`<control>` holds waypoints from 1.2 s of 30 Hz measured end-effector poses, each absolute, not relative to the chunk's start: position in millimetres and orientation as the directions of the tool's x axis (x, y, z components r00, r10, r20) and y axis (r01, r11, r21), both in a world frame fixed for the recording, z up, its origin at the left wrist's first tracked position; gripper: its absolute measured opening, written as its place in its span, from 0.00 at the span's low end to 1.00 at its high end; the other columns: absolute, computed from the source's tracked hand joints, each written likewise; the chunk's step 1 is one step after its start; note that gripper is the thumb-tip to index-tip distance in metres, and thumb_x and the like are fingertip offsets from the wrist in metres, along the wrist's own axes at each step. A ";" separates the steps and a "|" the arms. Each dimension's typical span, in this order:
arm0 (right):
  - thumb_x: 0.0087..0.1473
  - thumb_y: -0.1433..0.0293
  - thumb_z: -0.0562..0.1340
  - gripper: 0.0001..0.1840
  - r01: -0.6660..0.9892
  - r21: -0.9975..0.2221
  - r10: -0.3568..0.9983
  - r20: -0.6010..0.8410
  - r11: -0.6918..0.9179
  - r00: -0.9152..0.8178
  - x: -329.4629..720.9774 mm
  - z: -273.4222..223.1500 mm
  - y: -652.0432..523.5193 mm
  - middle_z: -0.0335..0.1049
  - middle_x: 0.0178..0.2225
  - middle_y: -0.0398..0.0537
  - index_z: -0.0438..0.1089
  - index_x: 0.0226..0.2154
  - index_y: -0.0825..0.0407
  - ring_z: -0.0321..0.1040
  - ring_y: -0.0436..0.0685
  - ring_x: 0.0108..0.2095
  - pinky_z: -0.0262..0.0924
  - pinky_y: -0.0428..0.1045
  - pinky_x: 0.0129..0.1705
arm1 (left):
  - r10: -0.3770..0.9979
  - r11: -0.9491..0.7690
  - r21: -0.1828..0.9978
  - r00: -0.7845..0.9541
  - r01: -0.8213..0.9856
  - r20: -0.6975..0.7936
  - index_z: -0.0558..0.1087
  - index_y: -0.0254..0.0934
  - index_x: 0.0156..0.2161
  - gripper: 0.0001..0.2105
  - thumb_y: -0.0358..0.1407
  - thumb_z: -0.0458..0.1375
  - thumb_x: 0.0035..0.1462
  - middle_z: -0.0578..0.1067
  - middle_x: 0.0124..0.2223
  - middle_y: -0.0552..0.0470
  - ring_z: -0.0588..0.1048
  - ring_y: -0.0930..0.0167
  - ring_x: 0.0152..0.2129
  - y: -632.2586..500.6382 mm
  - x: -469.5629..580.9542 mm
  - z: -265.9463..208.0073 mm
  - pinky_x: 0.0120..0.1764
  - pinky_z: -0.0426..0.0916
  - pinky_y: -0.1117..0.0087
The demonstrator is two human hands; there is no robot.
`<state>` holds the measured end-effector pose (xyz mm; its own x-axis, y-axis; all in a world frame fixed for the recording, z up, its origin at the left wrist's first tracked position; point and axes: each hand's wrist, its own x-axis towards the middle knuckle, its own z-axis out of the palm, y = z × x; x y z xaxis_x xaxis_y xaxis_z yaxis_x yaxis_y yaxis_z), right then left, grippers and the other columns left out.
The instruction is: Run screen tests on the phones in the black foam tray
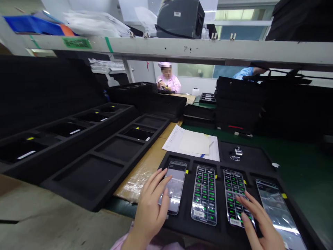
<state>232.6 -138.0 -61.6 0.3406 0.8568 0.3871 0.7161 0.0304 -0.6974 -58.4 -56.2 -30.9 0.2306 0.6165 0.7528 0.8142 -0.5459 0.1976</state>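
Several smartphones lie face up in the slots of a black foam tray point(186, 208). My left hand point(153, 201) rests with spread fingers over the left edge of the leftmost phone point(178, 184), whose screen is plain grey. Beside it, a second phone point(204, 194) shows a grid of green and white text on black. A third phone point(235, 198) has a similar grid, and my right hand point(260, 218) lies over its lower right part, fingers apart, fingertips at the screen. The rightmost phone point(278, 208) has a greyish, reflective screen. Neither hand grasps anything.
Papers point(194, 142) with a pen lie behind the tray, near a small shiny metal object point(236, 152). To the left are black foam trays point(88, 173), some slots holding dark phones. Foam stacks point(239, 104) and a shelf point(166, 48) stand behind. A co-worker in pink point(173, 83) sits beyond.
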 end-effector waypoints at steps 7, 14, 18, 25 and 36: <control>0.66 0.62 0.55 0.15 0.781 -0.592 0.819 0.538 0.199 0.199 251.2 -69.2 -142.5 0.71 0.56 0.52 0.75 0.48 0.47 0.65 0.67 0.60 0.71 0.56 0.49 | 0.562 -0.777 0.230 0.481 0.586 0.673 0.71 0.38 0.54 0.20 0.26 0.50 0.59 0.74 0.59 0.45 0.68 0.61 0.60 -72.6 -15.6 -28.8 0.56 0.71 0.58; 0.66 0.63 0.54 0.14 0.856 -0.475 0.793 0.593 0.205 0.139 268.8 -83.9 -170.5 0.70 0.56 0.51 0.75 0.45 0.46 0.57 0.71 0.64 0.59 0.69 0.60 | 0.539 -0.832 0.239 0.625 0.502 0.565 0.75 0.39 0.46 0.16 0.27 0.50 0.57 0.71 0.62 0.43 0.66 0.57 0.62 -75.7 -7.6 -34.7 0.54 0.72 0.50; 0.65 0.64 0.56 0.16 0.917 -0.303 0.829 0.557 0.260 -0.051 287.5 -81.1 -173.0 0.69 0.58 0.49 0.72 0.52 0.45 0.57 0.70 0.64 0.64 0.65 0.57 | 0.555 -0.828 0.204 0.708 0.523 0.436 0.76 0.39 0.46 0.16 0.28 0.49 0.58 0.69 0.63 0.41 0.65 0.55 0.63 -72.2 -3.0 -24.1 0.53 0.73 0.47; 0.68 0.66 0.51 0.20 0.931 -0.306 0.894 0.447 0.200 -0.045 290.3 -62.5 -145.3 0.69 0.57 0.54 0.64 0.59 0.50 0.59 0.65 0.64 0.47 0.73 0.67 | 0.683 -0.692 0.123 0.592 0.711 0.427 0.73 0.32 0.56 0.20 0.29 0.48 0.62 0.63 0.66 0.31 0.61 0.47 0.65 -53.2 12.5 -33.8 0.54 0.69 0.40; 0.62 0.73 0.53 0.18 0.918 -0.263 0.833 0.542 0.297 -0.115 293.5 -69.6 -173.3 0.72 0.55 0.52 0.72 0.50 0.48 0.67 0.64 0.58 0.51 0.69 0.66 | 0.540 -0.829 0.178 0.676 0.530 0.501 0.75 0.38 0.50 0.19 0.27 0.50 0.56 0.68 0.64 0.42 0.66 0.57 0.62 -79.3 -0.5 -20.6 0.53 0.73 0.51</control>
<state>293.5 -173.3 -69.6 -0.1146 0.8325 0.5420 0.9180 0.2973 -0.2625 -0.5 -79.3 -20.6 0.6764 0.5398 0.5010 0.5296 -0.8293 0.1784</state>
